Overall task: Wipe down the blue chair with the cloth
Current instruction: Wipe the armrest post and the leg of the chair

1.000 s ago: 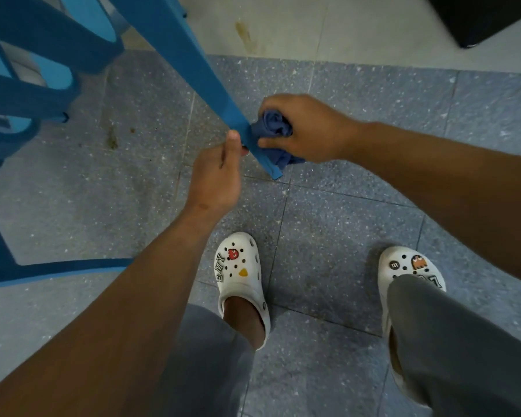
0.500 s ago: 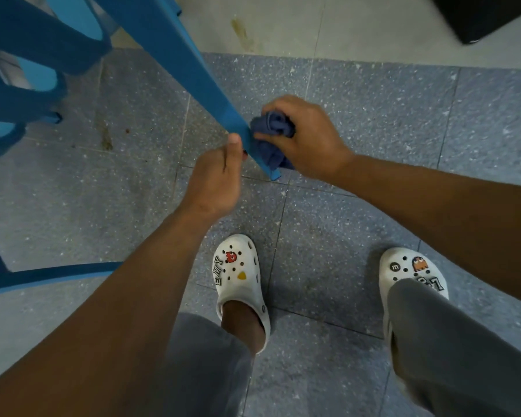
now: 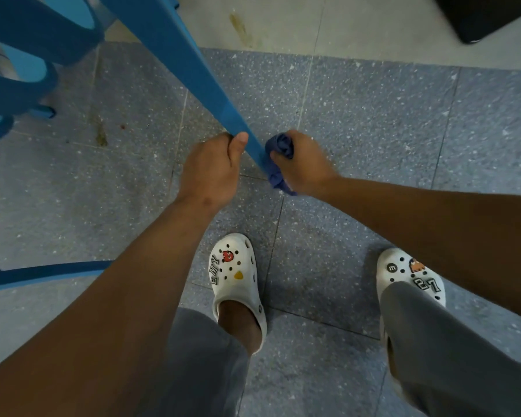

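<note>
blue chair (image 3: 175, 52): tipped, one leg running down from the top left of the view towards the middle, its foot end just above the grey speckled floor (image 3: 388, 124); other curved parts of the frame at the far left, and a lower rail crossing the left side behind the left forearm; whether the leg's tip touches the floor cannot be told, as the cloth hides it.

left hand (image 3: 212, 170): curled round the leg near its lower end, thumb laid up along the near face, fingers wrapped behind; grips the leg.

right hand (image 3: 304, 164): fist closed on the cloth (image 3: 278, 159), pressing it against the right side of the leg, just below and beside the left hand; the two hands sit on opposite sides of the leg, close but apart.

cloth: dark blue, bunched, part showing above the fist and part hanging under it, touching the leg's end.

floor: grey tiles with pale joints; a paler strip along the top edge, with a brownish stain on it; another stain on the grey tile at the left.

clogs: white, one on each foot, left (image 3: 235, 281) and right (image 3: 409, 275), with small charms, letters and the number 27; grey trouser legs above them.

dark object (image 3: 487, 16): top right corner, cut off by the frame; kind not clear.
</note>
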The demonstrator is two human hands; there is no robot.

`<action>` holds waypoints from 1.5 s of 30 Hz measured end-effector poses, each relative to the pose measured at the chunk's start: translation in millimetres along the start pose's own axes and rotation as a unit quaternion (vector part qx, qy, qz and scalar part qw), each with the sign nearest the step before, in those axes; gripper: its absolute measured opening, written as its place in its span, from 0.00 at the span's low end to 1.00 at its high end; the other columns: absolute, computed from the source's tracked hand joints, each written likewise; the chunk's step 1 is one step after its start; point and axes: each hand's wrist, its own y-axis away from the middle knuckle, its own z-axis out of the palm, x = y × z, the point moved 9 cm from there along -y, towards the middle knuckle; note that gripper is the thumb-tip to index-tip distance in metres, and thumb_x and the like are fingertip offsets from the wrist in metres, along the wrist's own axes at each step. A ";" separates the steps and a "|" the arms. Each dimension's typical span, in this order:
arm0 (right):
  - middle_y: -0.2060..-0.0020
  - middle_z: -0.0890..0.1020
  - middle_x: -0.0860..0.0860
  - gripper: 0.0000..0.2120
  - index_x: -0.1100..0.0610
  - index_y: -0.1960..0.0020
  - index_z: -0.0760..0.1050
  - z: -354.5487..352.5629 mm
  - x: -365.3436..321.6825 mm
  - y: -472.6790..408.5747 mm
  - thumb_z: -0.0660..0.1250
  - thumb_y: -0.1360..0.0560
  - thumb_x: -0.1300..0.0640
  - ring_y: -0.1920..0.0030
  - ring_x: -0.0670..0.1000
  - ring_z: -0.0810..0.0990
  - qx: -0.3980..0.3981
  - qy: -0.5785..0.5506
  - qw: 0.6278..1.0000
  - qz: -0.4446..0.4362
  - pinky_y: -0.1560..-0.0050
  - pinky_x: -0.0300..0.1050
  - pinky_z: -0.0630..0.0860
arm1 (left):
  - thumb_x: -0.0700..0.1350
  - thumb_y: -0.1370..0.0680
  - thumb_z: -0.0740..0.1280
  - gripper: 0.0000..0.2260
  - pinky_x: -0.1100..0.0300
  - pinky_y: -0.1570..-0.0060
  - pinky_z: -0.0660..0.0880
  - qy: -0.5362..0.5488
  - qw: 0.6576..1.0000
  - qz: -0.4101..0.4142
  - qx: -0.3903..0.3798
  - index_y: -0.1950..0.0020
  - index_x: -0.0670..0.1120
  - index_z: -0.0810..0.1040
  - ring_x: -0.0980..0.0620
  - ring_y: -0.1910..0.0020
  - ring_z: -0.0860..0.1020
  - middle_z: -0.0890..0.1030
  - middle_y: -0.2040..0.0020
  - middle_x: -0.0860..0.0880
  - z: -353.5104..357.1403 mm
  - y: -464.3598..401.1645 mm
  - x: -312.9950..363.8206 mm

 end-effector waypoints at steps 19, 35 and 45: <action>0.55 0.76 0.52 0.08 0.61 0.47 0.72 -26.7 -34.8 -32.6 0.70 0.22 0.60 0.56 0.49 0.73 -0.018 0.067 0.989 -0.133 0.59 0.34 0.69 | 0.58 0.15 0.50 0.24 0.43 0.51 0.78 0.066 0.997 0.003 -0.035 0.45 0.43 0.79 0.47 0.54 0.82 0.83 0.53 0.45 3.9 1.5 -0.5; 0.51 0.76 0.52 0.11 0.61 0.39 0.72 -9.4 61.6 -23.2 0.66 0.20 0.59 0.53 0.52 0.77 0.049 0.070 0.993 0.087 0.59 0.42 0.69 | 0.58 0.15 0.53 0.21 0.42 0.49 0.78 0.126 0.992 -0.020 -0.018 0.44 0.44 0.77 0.47 0.54 0.81 0.83 0.52 0.46 15.5 6.2 -10.1; 0.59 0.82 0.57 0.07 0.61 0.56 0.78 43.1 69.6 -13.9 0.64 0.20 0.63 0.59 0.55 0.83 0.015 -0.155 0.938 0.309 0.52 0.53 0.84 | 0.58 0.15 0.52 0.19 0.45 0.48 0.79 0.140 0.989 -0.042 -0.020 0.45 0.47 0.76 0.51 0.53 0.81 0.82 0.50 0.50 19.7 9.2 -11.2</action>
